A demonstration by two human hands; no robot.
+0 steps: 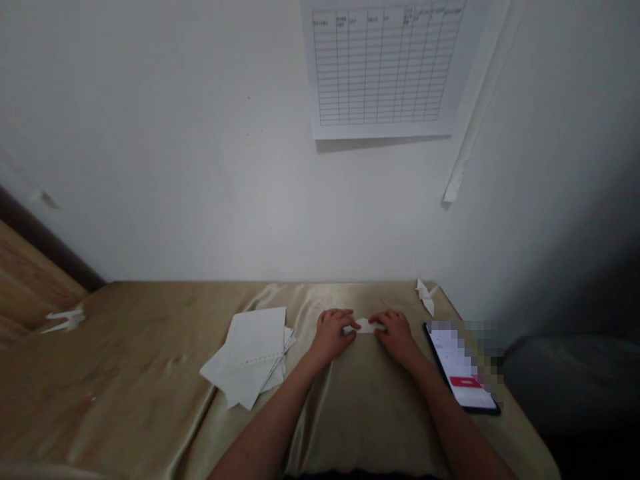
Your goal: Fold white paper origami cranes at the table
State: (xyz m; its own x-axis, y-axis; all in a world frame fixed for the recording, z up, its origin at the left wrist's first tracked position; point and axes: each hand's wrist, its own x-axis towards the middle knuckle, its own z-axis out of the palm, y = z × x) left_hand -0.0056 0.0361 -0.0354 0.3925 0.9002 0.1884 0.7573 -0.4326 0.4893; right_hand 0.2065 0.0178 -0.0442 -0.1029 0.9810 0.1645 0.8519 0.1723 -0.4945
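Observation:
A small piece of folded white paper (pixel 367 327) lies low over the cloth-covered table, between my two hands. My left hand (pixel 334 333) is closed on its left end, with thumb and fingertips at the paper. At the right end, the bent fingers of my right hand (pixel 395 333) grip the same paper. My fingers cover both ends, so only the middle strip shows.
Loose white sheets (pixel 250 353) lie in a pile to the left. A lit phone (pixel 463 373) lies at the right edge, below a folded paper figure (pixel 425 297). White paper scraps (pixel 67 319) sit far left. A printed table sheet (pixel 383 73) hangs on the wall.

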